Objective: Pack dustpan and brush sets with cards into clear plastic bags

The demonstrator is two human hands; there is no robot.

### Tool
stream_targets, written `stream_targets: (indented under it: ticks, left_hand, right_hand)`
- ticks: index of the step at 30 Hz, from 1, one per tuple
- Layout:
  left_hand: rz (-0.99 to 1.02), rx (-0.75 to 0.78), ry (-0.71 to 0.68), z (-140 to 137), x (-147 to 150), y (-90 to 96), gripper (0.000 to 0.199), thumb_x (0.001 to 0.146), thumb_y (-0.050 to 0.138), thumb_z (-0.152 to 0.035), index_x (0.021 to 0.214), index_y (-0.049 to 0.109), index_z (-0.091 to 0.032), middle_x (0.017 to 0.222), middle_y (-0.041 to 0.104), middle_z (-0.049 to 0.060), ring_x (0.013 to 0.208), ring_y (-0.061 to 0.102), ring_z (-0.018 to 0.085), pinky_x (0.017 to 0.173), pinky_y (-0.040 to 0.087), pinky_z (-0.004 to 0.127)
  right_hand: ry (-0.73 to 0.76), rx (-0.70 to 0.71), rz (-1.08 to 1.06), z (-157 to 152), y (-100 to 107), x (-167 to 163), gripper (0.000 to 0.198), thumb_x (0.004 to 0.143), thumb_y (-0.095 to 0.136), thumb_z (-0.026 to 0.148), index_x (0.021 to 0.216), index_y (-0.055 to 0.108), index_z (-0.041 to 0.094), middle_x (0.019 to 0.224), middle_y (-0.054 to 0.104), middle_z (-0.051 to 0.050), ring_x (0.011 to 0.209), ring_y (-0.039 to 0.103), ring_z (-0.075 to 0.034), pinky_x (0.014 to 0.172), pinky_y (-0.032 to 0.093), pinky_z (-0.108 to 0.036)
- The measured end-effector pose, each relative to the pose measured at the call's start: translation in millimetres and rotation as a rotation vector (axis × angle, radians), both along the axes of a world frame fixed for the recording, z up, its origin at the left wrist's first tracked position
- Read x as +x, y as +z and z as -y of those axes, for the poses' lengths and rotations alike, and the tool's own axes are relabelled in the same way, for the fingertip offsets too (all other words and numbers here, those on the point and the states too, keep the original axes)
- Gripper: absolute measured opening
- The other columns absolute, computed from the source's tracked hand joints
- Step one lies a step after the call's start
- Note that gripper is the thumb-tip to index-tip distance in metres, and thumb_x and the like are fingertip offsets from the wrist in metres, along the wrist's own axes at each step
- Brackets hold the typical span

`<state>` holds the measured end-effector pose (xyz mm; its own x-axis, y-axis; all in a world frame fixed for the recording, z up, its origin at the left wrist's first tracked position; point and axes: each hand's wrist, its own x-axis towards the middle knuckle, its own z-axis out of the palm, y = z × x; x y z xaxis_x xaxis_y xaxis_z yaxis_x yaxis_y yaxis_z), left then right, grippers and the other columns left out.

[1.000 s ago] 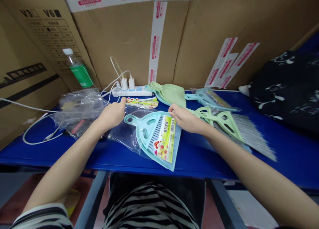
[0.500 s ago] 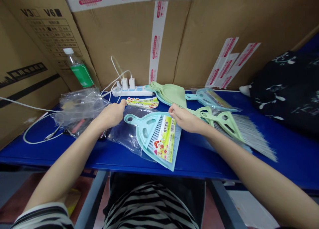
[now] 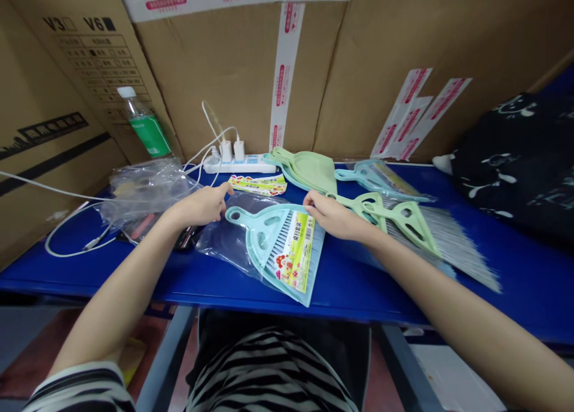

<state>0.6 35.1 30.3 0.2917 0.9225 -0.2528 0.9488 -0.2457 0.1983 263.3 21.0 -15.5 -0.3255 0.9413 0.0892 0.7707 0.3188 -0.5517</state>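
A light blue dustpan (image 3: 258,238) lies in front of me, its handle toward the left. Nested in it is a brush (image 3: 281,240) with a printed card (image 3: 296,252) over the bristles. My right hand (image 3: 329,213) pinches the dustpan's far right corner, fingertips by the card's top. Beside the handle end is my left hand (image 3: 206,205), fingers apart and holding nothing I can see. A clear plastic bag (image 3: 218,243) lies flat partly beneath the dustpan.
Behind are green and blue dustpans (image 3: 314,168), a bagged blue set (image 3: 376,179) and more printed cards (image 3: 258,185). Green-handled brushes (image 3: 412,226) lie right. Crumpled plastic (image 3: 143,188), a cable, a power strip (image 3: 251,164) and a bottle (image 3: 147,131) are left. Cardboard boxes (image 3: 224,71) stand behind.
My left hand has shifted slightly toward the dustpan's handle and its fingers have spread. My right hand stays at the dustpan's corner. The camera view has shifted slightly.
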Motion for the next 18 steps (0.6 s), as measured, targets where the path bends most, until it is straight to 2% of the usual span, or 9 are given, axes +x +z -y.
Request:
stream_targets:
  ticks: [12, 15, 18]
  left_hand:
    - [0.207, -0.075, 0.03, -2.4, -6.3, 5.8, 0.05, 0.076, 0.046, -0.014, 0.126, 0.044, -0.015, 0.065, 0.067, -0.003, 0.056, 0.064, 0.012, 0.056, 0.047, 0.02]
    - [0.204, -0.082, 0.049, -2.6, -4.8, 5.4, 0.05, 0.077, 0.049, -0.017, 0.126, 0.044, -0.014, 0.062, 0.066, -0.004, 0.056, 0.063, 0.013, 0.056, 0.047, 0.021]
    - [0.169, -0.059, 0.044, -3.5, -3.0, 3.0, 0.049, 0.077, 0.052, -0.02, 0.125, 0.046, -0.014, 0.065, 0.067, -0.003, 0.056, 0.063, 0.013, 0.057, 0.046, 0.022]
  right_hand:
    - [0.044, 0.094, -0.094, -7.4, -10.8, 5.2, 0.012, 0.08, 0.041, 0.021, 0.069, 0.039, 0.025, 0.074, 0.054, -0.002, 0.075, 0.053, -0.019, 0.071, 0.045, -0.034]
    - [0.034, 0.043, -0.153, -6.5, -11.7, 4.3, 0.012, 0.081, 0.042, 0.022, 0.07, 0.04, 0.025, 0.07, 0.051, 0.0, 0.069, 0.051, -0.017, 0.064, 0.044, -0.031]
    - [0.019, -0.095, -0.241, -5.5, -11.7, 3.6, 0.01, 0.083, 0.042, 0.024, 0.073, 0.042, 0.024, 0.065, 0.049, 0.003, 0.057, 0.046, -0.014, 0.052, 0.04, -0.026]
